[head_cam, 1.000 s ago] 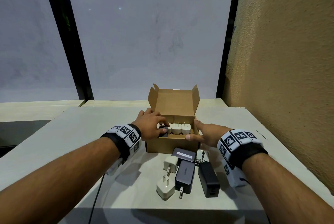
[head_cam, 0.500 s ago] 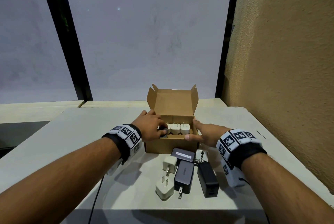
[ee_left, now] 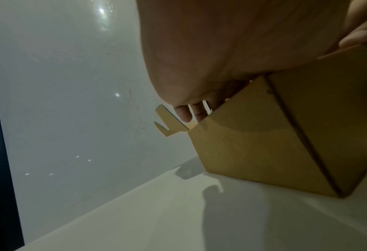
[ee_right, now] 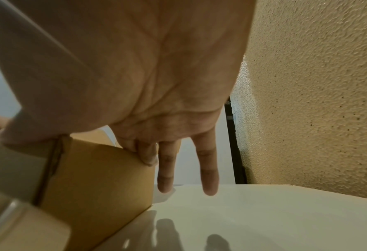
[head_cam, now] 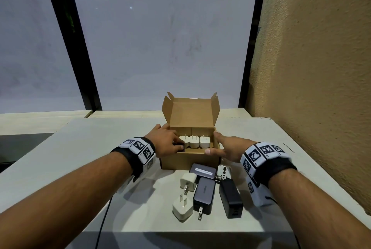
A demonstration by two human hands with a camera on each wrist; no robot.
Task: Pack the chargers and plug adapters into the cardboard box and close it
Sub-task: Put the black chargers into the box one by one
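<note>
Cardboard is what's being dealt with here, so the cardboard box (head_cam: pixel 189 160) will likely handle light and a bit floppy, best taken by its side walls and not the upright lid. From the head view, it's seen at the table's (head_cam: pixel 80 148) middle, lid open, with three white chargers (head_cam: pixel 194 141) lined up prongs-up inside. A small dark adapter (head_cam: pixel 179 146) is pinched by the left hand (head_cam: pixel 166 143) at the box's 9 o'clock side, being set inside next to the row. The box's 3 o'clock corner is steadied by the right hand (head_cam: pixel 226 147), fingers relaxed and straight, thumb on the front rim. More chargers (head_cam: pixel 203 194) are left lying at 6 o'clock of the box, probably dense little bricks, easily gripped by their flat sides. From the left wrist view, fingers (ee_left: pixel 183 113) are seen dipping over the box wall (ee_left: pixel 253 144); what's held can't be made out. From the right wrist view, fingers (ee_right: pixel 166 169) are seen extended against the box corner (ee_right: pixel 105 178), nothing grasped.
</note>
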